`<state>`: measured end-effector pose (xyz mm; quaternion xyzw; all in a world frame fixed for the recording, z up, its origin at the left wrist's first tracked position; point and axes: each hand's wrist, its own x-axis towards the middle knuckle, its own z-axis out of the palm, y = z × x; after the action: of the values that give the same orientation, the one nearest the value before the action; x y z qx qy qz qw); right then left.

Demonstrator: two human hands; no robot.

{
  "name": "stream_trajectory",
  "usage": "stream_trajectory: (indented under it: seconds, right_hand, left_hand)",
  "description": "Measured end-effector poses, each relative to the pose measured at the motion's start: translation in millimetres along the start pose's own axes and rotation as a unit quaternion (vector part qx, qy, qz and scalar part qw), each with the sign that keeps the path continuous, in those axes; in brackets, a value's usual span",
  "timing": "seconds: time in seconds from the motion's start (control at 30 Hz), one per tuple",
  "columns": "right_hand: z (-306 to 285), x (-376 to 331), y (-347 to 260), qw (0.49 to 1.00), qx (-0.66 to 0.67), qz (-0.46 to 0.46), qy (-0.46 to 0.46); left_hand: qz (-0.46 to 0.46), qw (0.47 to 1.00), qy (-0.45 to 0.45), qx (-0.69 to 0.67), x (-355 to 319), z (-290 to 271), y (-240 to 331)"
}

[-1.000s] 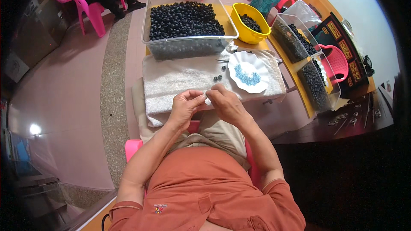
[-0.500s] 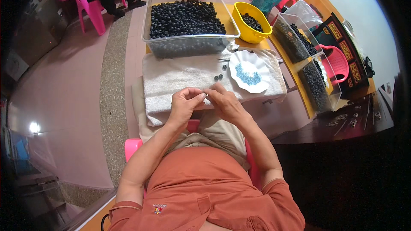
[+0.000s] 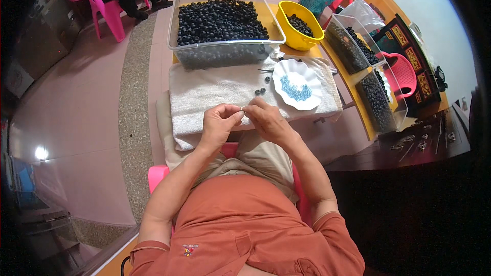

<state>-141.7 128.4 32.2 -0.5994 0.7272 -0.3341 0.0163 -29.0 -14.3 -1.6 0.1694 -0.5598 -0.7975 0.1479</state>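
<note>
My left hand [image 3: 220, 122] and my right hand [image 3: 266, 120] meet fingertip to fingertip over the near edge of a white towel [image 3: 215, 92], pinching something tiny and pale between them; what it is cannot be told. A few loose black beads [image 3: 260, 91] lie on the towel just beyond my right hand. To their right stands a white scalloped plate [image 3: 286, 74] with a heap of small blue pieces [image 3: 295, 92]. Behind the towel stands a large clear tub [image 3: 220, 53] full of black ring beads.
A yellow bowl [image 3: 289, 33] with black beads stands right of the tub. Two clear boxes [image 3: 376, 89] of dark beads line the yellow table edge at right. Pink and red plastic chairs [image 3: 105, 13] stand around; a person sits on one at far left.
My hands have stayed together over the towel's near edge, with only small finger movements. Nothing else has shifted.
</note>
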Motion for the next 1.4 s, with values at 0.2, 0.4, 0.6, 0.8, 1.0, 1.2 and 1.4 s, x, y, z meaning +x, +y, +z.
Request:
stream_trajectory:
  seconds: [0.2, 0.4, 0.6, 0.8, 1.0, 1.2, 1.4]
  right_hand:
    - [4.6, -0.1, -1.3, 0.998, -0.051, 0.026, -0.001]
    - [2.9, 1.7, -2.7, 0.997, -0.012, 0.031, 0.07]
    - [1.6, 1.2, 12.0, 0.986, -0.092, 0.054, 0.126]
    - [0.3, 6.4, 24.8, 0.988, -0.11, 0.071, 0.087]
    - [7.3, 16.6, 36.6, 0.984, -0.124, 0.084, 0.092]
    - [15.7, 15.8, 33.3, 0.978, 0.154, 0.073, 0.116]
    - [23.9, 14.5, 30.4, 0.969, 0.199, 0.024, 0.147]
  left_hand:
    - [0.019, 0.999, 0.014, 0.028, 0.8, 0.5, 0.7]
    - [0.048, 0.995, 0.037, 0.081, 3.9, 2.3, 0.5]
    - [0.332, 0.834, 0.052, 0.437, 33.1, 2.0, 17.9]
    - [0.298, 0.845, 0.027, 0.443, 45.3, 1.4, 29.2]
    - [0.258, 0.871, 0.029, 0.418, 46.2, 0.4, 25.2]
    - [0.174, 0.925, 0.033, 0.337, 39.9, 0.7, 25.0]
    - [0.058, 0.991, 0.002, 0.12, 36.8, -6.6, 16.7]
